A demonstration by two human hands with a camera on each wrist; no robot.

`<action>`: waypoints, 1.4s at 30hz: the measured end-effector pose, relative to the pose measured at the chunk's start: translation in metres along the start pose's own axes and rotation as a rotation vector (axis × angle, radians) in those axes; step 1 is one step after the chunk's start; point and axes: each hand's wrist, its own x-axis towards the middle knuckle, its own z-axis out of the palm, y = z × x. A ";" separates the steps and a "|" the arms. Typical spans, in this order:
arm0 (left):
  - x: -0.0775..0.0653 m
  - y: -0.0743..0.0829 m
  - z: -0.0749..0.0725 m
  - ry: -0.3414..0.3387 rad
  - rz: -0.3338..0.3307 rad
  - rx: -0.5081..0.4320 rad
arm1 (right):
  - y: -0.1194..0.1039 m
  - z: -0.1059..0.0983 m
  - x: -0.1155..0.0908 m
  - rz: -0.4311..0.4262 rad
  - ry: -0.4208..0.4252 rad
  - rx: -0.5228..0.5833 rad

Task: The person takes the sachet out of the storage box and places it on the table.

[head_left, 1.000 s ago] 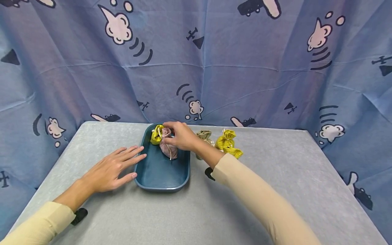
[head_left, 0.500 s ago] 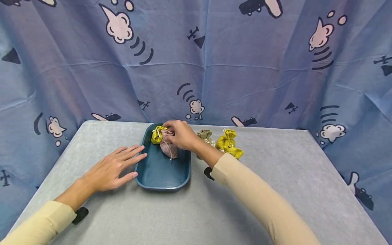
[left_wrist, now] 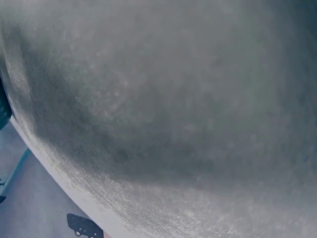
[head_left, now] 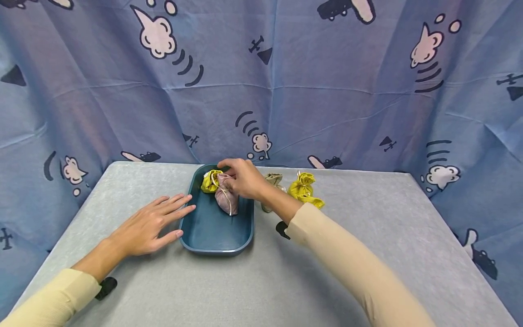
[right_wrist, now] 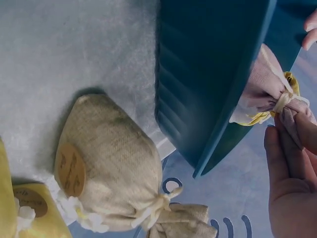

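A pinkish-mauve drawstring pouch (head_left: 227,200) leans inside the blue tray (head_left: 216,250). My right hand (head_left: 245,179) pinches its gathered neck between thumb and fingers; in the right wrist view the pale cord knot (right_wrist: 285,100) shows just beside the fingertips. Behind that pouch, in the tray's far left corner, lies a yellow pouch (head_left: 209,182), partly covered in the right wrist view. My left hand (head_left: 153,225) is spread flat with straight fingers, fingertips at the tray's left rim. The left wrist view shows mostly tabletop.
Right of the tray, a beige pouch (right_wrist: 111,158) with a label and white flower trim lies on the grey table (head_left: 367,236), partly behind my right forearm. Two yellow pouches (head_left: 302,185) sit close together beyond it. A patterned blue curtain (head_left: 261,68) hangs along the table's back edge.
The mauve pouch has shifted slightly right in the tray with my right hand, uncovering more of the yellow pouch. My left hand has stayed in place.
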 end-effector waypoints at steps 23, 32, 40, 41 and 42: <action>0.000 0.000 0.000 -0.001 0.008 0.000 | -0.008 -0.033 -0.027 -0.137 0.017 0.156; -0.001 0.001 0.000 -0.012 -0.005 -0.001 | -0.011 -0.054 -0.043 -0.211 0.045 0.162; 0.000 0.000 0.000 -0.005 0.001 0.001 | -0.016 -0.075 -0.061 -0.266 0.063 0.188; 0.000 0.001 0.000 -0.005 0.002 0.000 | -0.016 -0.078 -0.064 -0.261 0.067 0.189; 0.000 0.001 0.001 -0.003 0.003 0.000 | -0.015 -0.080 -0.066 -0.256 0.071 0.192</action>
